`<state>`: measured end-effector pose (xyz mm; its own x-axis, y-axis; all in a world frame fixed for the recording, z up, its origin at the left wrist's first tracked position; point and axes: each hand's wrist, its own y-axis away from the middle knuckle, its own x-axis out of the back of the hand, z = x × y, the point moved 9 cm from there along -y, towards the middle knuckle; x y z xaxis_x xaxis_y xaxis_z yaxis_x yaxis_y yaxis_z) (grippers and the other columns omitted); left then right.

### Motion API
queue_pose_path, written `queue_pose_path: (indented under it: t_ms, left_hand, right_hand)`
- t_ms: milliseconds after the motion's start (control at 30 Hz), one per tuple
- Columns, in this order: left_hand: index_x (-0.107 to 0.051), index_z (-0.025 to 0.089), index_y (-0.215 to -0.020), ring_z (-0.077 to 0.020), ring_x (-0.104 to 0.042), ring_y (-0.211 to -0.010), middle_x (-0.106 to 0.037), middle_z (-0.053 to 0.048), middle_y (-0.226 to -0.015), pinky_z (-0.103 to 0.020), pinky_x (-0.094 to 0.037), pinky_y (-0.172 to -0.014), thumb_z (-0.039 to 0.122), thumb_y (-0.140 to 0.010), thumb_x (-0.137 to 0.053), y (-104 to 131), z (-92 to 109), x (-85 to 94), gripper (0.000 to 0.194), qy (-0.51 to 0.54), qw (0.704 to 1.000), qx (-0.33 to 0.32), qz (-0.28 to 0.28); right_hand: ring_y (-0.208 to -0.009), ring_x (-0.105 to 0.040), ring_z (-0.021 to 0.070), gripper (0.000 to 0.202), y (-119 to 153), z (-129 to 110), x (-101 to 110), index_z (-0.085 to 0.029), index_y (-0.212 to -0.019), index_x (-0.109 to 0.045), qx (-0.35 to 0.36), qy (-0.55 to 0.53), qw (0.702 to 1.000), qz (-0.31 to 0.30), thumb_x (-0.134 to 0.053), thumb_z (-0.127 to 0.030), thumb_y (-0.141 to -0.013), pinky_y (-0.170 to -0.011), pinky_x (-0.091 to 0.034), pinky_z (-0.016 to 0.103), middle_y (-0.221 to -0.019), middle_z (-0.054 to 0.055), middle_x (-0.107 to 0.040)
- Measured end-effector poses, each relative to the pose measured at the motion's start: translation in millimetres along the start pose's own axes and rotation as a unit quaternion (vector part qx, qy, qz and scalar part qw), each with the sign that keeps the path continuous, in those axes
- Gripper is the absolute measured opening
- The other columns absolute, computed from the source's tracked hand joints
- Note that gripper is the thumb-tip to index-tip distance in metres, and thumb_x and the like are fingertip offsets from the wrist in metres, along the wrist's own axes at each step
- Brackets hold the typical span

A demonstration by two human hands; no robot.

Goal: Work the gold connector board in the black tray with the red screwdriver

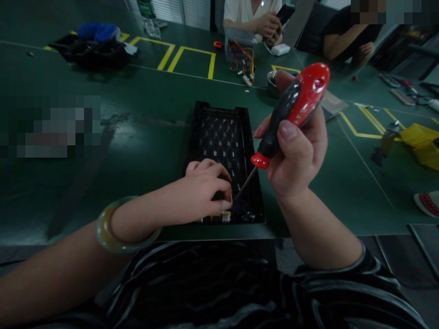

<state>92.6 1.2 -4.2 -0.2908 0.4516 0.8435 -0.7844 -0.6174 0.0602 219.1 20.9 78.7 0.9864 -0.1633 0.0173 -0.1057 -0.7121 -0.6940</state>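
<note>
My right hand (298,151) grips the red and black handle of a screwdriver (291,109). The thin shaft slants down to the left, its tip inside a black rectangular casing (259,201). My left hand (209,187) reaches over the near part of this casing, fingers curled and thumb close to the screwdriver's tip. What those fingers hold, if anything, is hidden. Under the hand, at the casing's near end, a small yellowish part with metal connectors (222,214) shows in part. Rows of small light marks cover the casing's dark floor.
On the green table (147,100) a black tray with a blue item (96,34) stands at back left. Coloured cables (243,59) and a round metal container (272,80) lie beyond the casing. Yellow bins (421,141) are at right. Two people sit opposite.
</note>
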Motion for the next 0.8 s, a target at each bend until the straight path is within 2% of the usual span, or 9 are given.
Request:
queue_pose_path:
  t_ms: [133,300,500,600,800]
  left_hand:
    - [-0.077,0.031,-0.086,-0.0269,-0.049,-0.121,-0.065,0.001,-0.121,-0.047,-0.026,-0.103,0.037,-0.088,-0.071,-3,-2,-2.6,0.009,0.018,1.0,-0.007,0.001]
    - [-0.077,0.031,-0.09,-0.0249,-0.051,-0.121,-0.069,0.002,-0.118,-0.044,-0.025,-0.104,0.028,-0.091,-0.064,-3,0,3.3,0.013,0.028,0.999,-0.017,-0.031]
    - [-0.078,0.03,-0.09,-0.0254,-0.052,-0.121,-0.071,0.002,-0.118,-0.044,-0.023,-0.105,0.032,-0.092,-0.065,0,2,7.2,0.013,0.02,0.998,-0.055,-0.037]
    - [-0.078,0.03,-0.091,-0.0249,-0.055,-0.117,-0.072,0.003,-0.116,-0.044,-0.023,-0.106,0.033,-0.092,-0.065,1,0,4.6,0.013,0.024,0.997,-0.062,-0.036]
    - [-0.078,0.03,-0.095,-0.0259,-0.055,-0.117,-0.073,0.002,-0.115,-0.044,-0.024,-0.107,0.034,-0.092,-0.065,0,-1,3.8,0.015,0.03,0.997,-0.065,-0.029]
  right_hand:
    - [-0.097,-0.073,0.0236,0.048,2,-1,-4,-0.032,-0.128,-0.05,0.001,-0.021,1.0,-0.019,-0.054,-0.062,-0.09,-0.075,-0.065,0.039,-0.128,0.004,-0.065]
    - [-0.092,-0.074,0.0193,0.044,7,-14,-12,-0.035,-0.124,-0.053,0.049,-0.014,0.997,-0.051,-0.05,-0.064,-0.092,-0.066,-0.064,0.034,-0.143,0.001,-0.058]
    - [-0.101,-0.074,0.0203,0.047,13,-16,-20,-0.037,-0.126,-0.054,0.039,-0.018,0.995,-0.095,-0.054,-0.066,-0.089,-0.065,-0.062,0.03,-0.143,-0.002,-0.059]
    - [-0.104,-0.073,0.0213,0.048,14,-16,-22,-0.037,-0.126,-0.054,0.052,-0.029,0.993,-0.1,-0.055,-0.066,-0.088,-0.066,-0.063,0.031,-0.143,-0.003,-0.06]
    - [-0.098,-0.074,0.0195,0.049,15,-18,-24,-0.038,-0.126,-0.054,0.069,-0.046,0.99,-0.112,-0.053,-0.067,-0.088,-0.074,-0.066,0.037,-0.141,-0.003,-0.062]
